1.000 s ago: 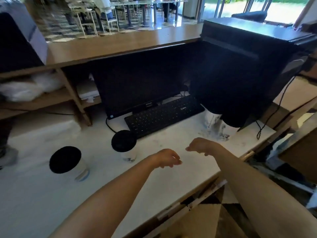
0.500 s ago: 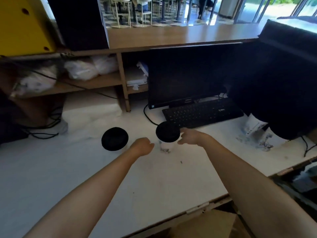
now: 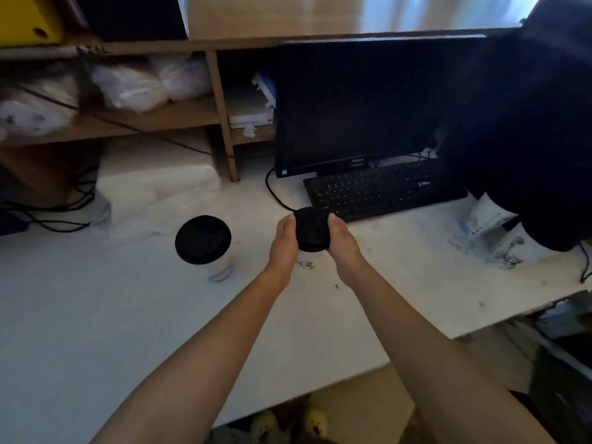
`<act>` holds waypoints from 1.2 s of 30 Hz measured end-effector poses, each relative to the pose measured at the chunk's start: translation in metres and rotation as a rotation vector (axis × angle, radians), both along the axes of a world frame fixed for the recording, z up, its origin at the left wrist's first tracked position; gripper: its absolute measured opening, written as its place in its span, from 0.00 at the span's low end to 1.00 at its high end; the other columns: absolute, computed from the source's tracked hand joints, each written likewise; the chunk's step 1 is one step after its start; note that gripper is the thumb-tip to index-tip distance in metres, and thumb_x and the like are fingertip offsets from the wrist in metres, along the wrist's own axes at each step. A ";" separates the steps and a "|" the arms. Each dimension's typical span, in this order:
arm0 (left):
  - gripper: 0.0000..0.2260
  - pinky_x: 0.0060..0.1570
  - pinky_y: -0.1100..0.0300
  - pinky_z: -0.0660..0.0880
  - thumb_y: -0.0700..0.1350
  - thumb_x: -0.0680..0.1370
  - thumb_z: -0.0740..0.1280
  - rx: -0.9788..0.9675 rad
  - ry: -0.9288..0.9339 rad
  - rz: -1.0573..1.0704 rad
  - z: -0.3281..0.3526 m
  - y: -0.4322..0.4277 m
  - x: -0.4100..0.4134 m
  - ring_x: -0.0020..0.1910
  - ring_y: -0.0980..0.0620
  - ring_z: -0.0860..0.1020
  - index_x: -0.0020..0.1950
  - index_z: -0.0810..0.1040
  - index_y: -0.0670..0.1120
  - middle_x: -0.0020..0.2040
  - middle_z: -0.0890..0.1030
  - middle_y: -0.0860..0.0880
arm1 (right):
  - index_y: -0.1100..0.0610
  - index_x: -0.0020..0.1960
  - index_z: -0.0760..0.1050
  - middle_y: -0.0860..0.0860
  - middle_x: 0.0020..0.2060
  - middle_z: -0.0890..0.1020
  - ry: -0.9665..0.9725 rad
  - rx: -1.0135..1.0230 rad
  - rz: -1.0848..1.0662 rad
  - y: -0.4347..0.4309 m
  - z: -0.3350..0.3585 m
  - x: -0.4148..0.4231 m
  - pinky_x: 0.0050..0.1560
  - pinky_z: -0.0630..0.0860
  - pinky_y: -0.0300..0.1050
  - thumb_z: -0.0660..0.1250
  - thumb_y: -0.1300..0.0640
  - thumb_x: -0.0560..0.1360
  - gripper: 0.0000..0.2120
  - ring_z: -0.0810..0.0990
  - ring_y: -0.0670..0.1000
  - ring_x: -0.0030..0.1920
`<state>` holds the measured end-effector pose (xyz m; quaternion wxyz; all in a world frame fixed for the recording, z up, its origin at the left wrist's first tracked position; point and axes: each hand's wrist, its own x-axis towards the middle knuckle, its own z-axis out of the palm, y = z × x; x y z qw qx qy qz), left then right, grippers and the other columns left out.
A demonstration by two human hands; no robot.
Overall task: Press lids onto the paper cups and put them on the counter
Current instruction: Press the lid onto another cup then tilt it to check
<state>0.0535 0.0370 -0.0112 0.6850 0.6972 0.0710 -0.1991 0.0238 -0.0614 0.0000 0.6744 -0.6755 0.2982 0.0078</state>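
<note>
White flat surface (image 3: 96, 315): broad, smudged towards the right, carrying everything named below.
Wooden shelf unit (image 3: 166, 115): at the back left, holding clear plastic bags (image 3: 131, 88) and a stack of white papers (image 3: 250, 110).
Black flat monitor (image 3: 352, 104): upright at the back, just right of the shelf unit, screen dark.
Black keyboard (image 3: 384, 190): just in front of the monitor, set at a slant.
Free white paper cup (image 3: 219, 267): upright on the surface, left of both hands and apart from them, topped by a round black plastic lid (image 3: 203, 239).
Held white paper cup (image 3: 306, 259): between the two hands, near the keyboard's left corner, capped by a second round black lid (image 3: 312, 229); only a strip of printed wall showing under the lid; base hidden, so resting or lifted cannot be told.
Left hand (image 3: 283, 243): clasped on the held cup's left side at the lid rim, thumb lying along the rim, fingers wrapped out of sight.
Right hand (image 3: 342, 241): clasped on the right side in the same way, thumb against the lid rim.
</note>
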 end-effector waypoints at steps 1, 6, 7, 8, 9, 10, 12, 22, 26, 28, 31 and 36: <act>0.20 0.60 0.60 0.68 0.55 0.82 0.50 0.002 -0.010 0.016 -0.001 0.000 0.000 0.61 0.52 0.72 0.69 0.67 0.48 0.63 0.74 0.49 | 0.53 0.71 0.65 0.50 0.62 0.73 -0.009 -0.010 0.010 0.002 0.000 -0.002 0.63 0.66 0.44 0.50 0.45 0.82 0.21 0.71 0.49 0.61; 0.17 0.53 0.62 0.67 0.53 0.81 0.54 0.039 -0.032 0.067 -0.003 0.009 -0.008 0.56 0.53 0.73 0.67 0.69 0.47 0.58 0.75 0.49 | 0.54 0.68 0.68 0.53 0.60 0.75 -0.010 -0.045 0.040 0.008 -0.002 -0.012 0.54 0.67 0.42 0.52 0.48 0.81 0.19 0.73 0.49 0.56; 0.16 0.53 0.62 0.68 0.52 0.81 0.55 0.060 -0.043 0.073 -0.002 0.009 -0.008 0.56 0.52 0.73 0.66 0.69 0.47 0.58 0.75 0.49 | 0.54 0.67 0.68 0.52 0.58 0.76 -0.009 -0.058 0.042 0.008 -0.001 -0.011 0.51 0.68 0.41 0.53 0.48 0.81 0.18 0.73 0.49 0.55; 0.15 0.53 0.61 0.69 0.51 0.81 0.55 0.086 -0.062 0.078 -0.002 0.009 -0.007 0.56 0.52 0.74 0.66 0.69 0.48 0.57 0.75 0.49 | 0.54 0.66 0.69 0.51 0.56 0.76 -0.018 -0.076 0.047 0.008 -0.001 -0.008 0.48 0.69 0.41 0.54 0.48 0.81 0.17 0.73 0.48 0.54; 0.15 0.53 0.61 0.70 0.49 0.81 0.56 0.114 -0.092 0.079 -0.001 0.009 -0.006 0.56 0.51 0.74 0.66 0.70 0.48 0.56 0.75 0.49 | 0.53 0.65 0.70 0.50 0.54 0.76 -0.041 -0.110 0.055 0.008 0.001 -0.006 0.46 0.70 0.39 0.55 0.48 0.81 0.16 0.74 0.48 0.53; 0.14 0.52 0.60 0.71 0.48 0.81 0.55 0.144 -0.137 0.073 0.001 0.008 -0.006 0.55 0.51 0.74 0.66 0.70 0.49 0.55 0.75 0.50 | 0.53 0.64 0.71 0.50 0.53 0.76 -0.079 -0.159 0.068 0.010 0.002 -0.003 0.46 0.71 0.38 0.55 0.49 0.81 0.15 0.75 0.48 0.53; 0.14 0.53 0.60 0.72 0.46 0.82 0.55 0.210 -0.240 0.067 0.002 0.005 -0.003 0.54 0.52 0.75 0.65 0.71 0.48 0.54 0.75 0.52 | 0.54 0.62 0.73 0.49 0.51 0.77 -0.150 -0.232 0.085 0.013 -0.001 0.002 0.49 0.73 0.39 0.56 0.52 0.81 0.13 0.76 0.48 0.52; 0.12 0.47 0.70 0.71 0.44 0.82 0.56 0.221 -0.337 0.141 -0.009 -0.001 -0.002 0.48 0.56 0.74 0.61 0.75 0.45 0.50 0.76 0.53 | 0.57 0.61 0.72 0.50 0.51 0.76 -0.222 -0.253 0.078 0.016 -0.015 0.007 0.49 0.75 0.37 0.56 0.57 0.81 0.12 0.76 0.45 0.48; 0.12 0.45 0.70 0.70 0.44 0.82 0.55 0.258 -0.359 0.085 -0.007 0.003 -0.001 0.49 0.55 0.74 0.61 0.74 0.45 0.51 0.76 0.51 | 0.59 0.62 0.71 0.51 0.50 0.76 -0.207 -0.256 0.090 0.017 -0.009 0.005 0.46 0.74 0.35 0.55 0.56 0.82 0.12 0.75 0.47 0.47; 0.13 0.47 0.66 0.72 0.46 0.82 0.54 0.283 -0.345 0.001 -0.006 0.007 0.005 0.50 0.52 0.75 0.61 0.74 0.44 0.52 0.77 0.50 | 0.58 0.62 0.71 0.52 0.50 0.75 -0.188 -0.200 0.066 0.019 -0.007 0.002 0.47 0.75 0.38 0.52 0.55 0.82 0.14 0.75 0.47 0.47; 0.17 0.56 0.59 0.70 0.49 0.83 0.51 0.307 -0.293 -0.176 0.001 0.010 0.020 0.58 0.48 0.76 0.63 0.75 0.46 0.57 0.78 0.46 | 0.57 0.67 0.66 0.54 0.54 0.74 -0.160 -0.144 0.011 0.022 -0.006 -0.007 0.54 0.73 0.45 0.49 0.55 0.83 0.16 0.74 0.51 0.54; 0.21 0.56 0.58 0.70 0.56 0.79 0.58 0.627 -0.403 -0.372 0.015 0.012 0.050 0.61 0.47 0.75 0.67 0.73 0.47 0.61 0.78 0.44 | 0.59 0.70 0.60 0.56 0.62 0.70 -0.108 -0.094 -0.046 0.023 -0.006 -0.010 0.56 0.67 0.41 0.54 0.58 0.81 0.18 0.71 0.53 0.61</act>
